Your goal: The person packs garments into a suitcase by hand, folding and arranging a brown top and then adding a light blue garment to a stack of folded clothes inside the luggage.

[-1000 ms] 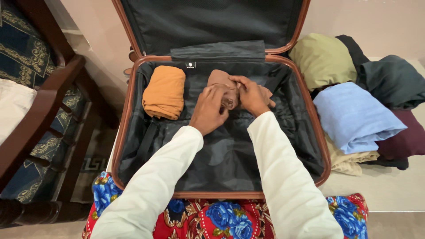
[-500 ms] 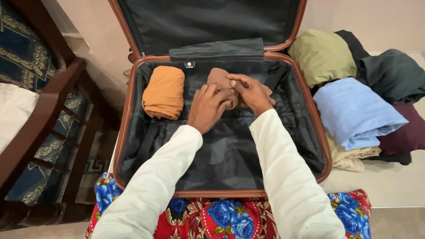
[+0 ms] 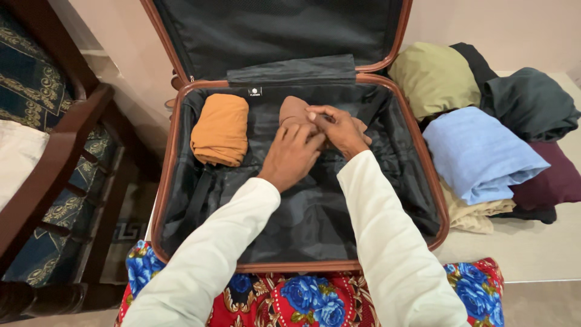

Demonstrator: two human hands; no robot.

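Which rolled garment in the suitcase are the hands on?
The brown roll, under both the left hand and right hand. The orange roll lies untouched to its left.

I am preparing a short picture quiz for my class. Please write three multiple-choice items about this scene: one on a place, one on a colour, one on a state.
1. Where does the orange rolled cloth lie?
A. In the back left of the open suitcase
B. On the pile outside the suitcase
C. On the wooden chair

2. What colour is the folded cloth on top of the pile beside the suitcase?
A. Red
B. Light blue
C. White

3. What are the left hand and the right hand doing?
A. Both hang free
B. Both rest on the brown rolled cloth
C. One grips the lid

Answers: 1 A, it sits inside against the lining; 2 B, the top piece is pale blue; 3 B, both hands cover the brown roll.
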